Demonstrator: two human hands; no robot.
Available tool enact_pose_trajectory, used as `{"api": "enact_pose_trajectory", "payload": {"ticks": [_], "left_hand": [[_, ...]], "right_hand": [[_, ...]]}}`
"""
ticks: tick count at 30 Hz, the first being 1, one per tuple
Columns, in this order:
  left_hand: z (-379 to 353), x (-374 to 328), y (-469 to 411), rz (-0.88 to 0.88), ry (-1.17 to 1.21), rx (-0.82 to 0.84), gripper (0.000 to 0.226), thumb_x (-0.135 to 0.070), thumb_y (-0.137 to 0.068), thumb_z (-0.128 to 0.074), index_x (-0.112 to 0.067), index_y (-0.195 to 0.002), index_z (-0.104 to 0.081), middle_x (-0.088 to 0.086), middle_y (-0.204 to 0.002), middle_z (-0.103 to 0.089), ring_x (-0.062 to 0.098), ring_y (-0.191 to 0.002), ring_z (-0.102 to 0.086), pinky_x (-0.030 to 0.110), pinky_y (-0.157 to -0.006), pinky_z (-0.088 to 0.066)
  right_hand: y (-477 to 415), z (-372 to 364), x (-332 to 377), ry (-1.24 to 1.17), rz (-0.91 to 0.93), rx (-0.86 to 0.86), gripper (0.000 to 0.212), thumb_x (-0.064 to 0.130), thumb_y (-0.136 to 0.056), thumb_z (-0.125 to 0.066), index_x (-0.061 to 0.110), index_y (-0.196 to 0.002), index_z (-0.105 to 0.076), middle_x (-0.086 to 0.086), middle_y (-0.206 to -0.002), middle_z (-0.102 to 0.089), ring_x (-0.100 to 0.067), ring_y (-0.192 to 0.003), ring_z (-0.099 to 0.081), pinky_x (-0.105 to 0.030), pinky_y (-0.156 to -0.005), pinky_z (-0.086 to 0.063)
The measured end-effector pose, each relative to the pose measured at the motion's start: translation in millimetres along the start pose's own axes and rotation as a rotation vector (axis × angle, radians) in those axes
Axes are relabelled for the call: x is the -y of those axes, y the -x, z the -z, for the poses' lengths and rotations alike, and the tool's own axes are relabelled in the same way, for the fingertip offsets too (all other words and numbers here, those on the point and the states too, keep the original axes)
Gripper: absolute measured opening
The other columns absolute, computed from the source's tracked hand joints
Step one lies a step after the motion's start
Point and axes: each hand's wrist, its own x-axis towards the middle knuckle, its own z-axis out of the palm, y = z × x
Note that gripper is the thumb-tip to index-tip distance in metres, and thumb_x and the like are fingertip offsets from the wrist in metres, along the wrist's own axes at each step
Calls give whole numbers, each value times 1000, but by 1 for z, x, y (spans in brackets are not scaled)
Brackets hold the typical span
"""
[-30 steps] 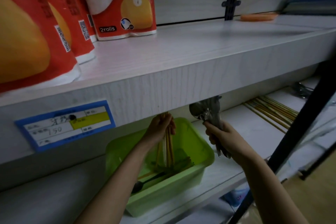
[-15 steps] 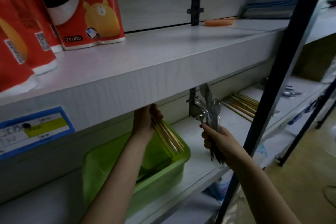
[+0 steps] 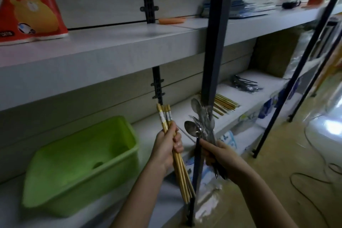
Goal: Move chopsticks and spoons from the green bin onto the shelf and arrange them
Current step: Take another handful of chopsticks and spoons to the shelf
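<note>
Near the frame's centre, the left hand (image 3: 167,146) grips a bundle of chopsticks (image 3: 166,120) and the right hand (image 3: 219,153) grips wrapped spoons (image 3: 200,124), both clear of the green bin (image 3: 79,164); best carry them right, laying each beside the chopsticks on the shelf (image 3: 224,102).

Dim, soft, wide-angle-bent view; glare on the floor (image 3: 331,126) at right, shelf undersides shadowed.

A shop or stockroom; long white shelf boards (image 3: 114,50) on dark metal uprights (image 3: 214,42); packaged paper rolls (image 3: 27,9) displayed above; wrapped goods (image 3: 246,7) stacked further along.
</note>
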Motion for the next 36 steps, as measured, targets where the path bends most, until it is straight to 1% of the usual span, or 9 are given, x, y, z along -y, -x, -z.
{"api": "enact_pose_trajectory", "payload": {"ticks": [2,5,9,17,22,25,28,33,36], "left_hand": [[-18,17,5,9,-26,8,24,-26,-98,-43,-14,-77,-44,-6,-49,-35,5,-35,-29,16,-35,-25],[-43,42,7,11,-36,46,24,-26,-98,-43,-14,-77,-45,-6,-49,-36,4,-35,-30,15,-34,-25],[-77,69,4,20,-56,96,24,-27,-98,-44,-14,-77,-45,-6,-50,-37,4,-36,-31,15,-35,-27],[-147,98,-46,32,-97,222,27,-27,-99,-40,-15,-75,-42,-4,-53,-34,5,-38,-29,18,-38,-25],[-189,106,-113,70,-61,194,29,-28,-99,-41,-15,-74,-42,-4,-51,-34,5,-36,-30,17,-37,-26],[-212,104,-163,77,-27,161,29,-28,-99,-40,-15,-73,-42,-4,-52,-33,5,-35,-29,17,-36,-26],[-229,99,-212,82,-1,123,31,-26,-100,-40,-15,-71,-39,-2,-53,-32,5,-33,-28,15,-35,-25],[-241,94,-285,74,-11,28,33,-25,-100,-40,-13,-70,-39,-3,-49,-33,6,-31,-28,15,-36,-26],[-237,93,-319,82,1,-49,33,-24,-100,-40,-13,-69,-39,-2,-51,-34,6,-27,-30,12,-34,-30]], "right_hand": [[9,23,-5,-24,-8,25,22,23,-92,-49,13,-74,-53,4,-56,-47,-6,-47,-42,-18,-49,-37],[23,56,-12,-25,-11,36,19,20,-94,-47,12,-78,-52,6,-54,-46,-3,-44,-40,-15,-45,-37],[35,90,-18,43,-2,8,19,18,-96,-45,9,-79,-45,1,-60,-39,-4,-46,-36,-14,-45,-33],[23,166,-10,-48,-1,-150,15,17,-96,-45,10,-82,-45,3,-59,-39,-5,-46,-35,-18,-46,-31],[-15,218,5,-32,-3,-217,14,19,-95,-46,9,-85,-47,1,-60,-40,-7,-48,-36,-19,-48,-33],[-51,248,20,-6,2,-257,16,19,-95,-46,11,-82,-51,2,-60,-41,-7,-48,-36,-17,-45,-34],[-92,275,34,7,0,-281,17,18,-96,-47,11,-81,-49,2,-61,-43,-7,-47,-37,-16,-43,-34],[-156,310,45,-32,-9,-275,12,18,-95,-48,8,-90,-52,3,-58,-46,-5,-44,-40,-15,-43,-35],[-187,322,50,-56,-46,-267,10,17,-95,-50,9,-88,-50,0,-61,-45,-6,-45,-39,-15,-41,-36]]}}
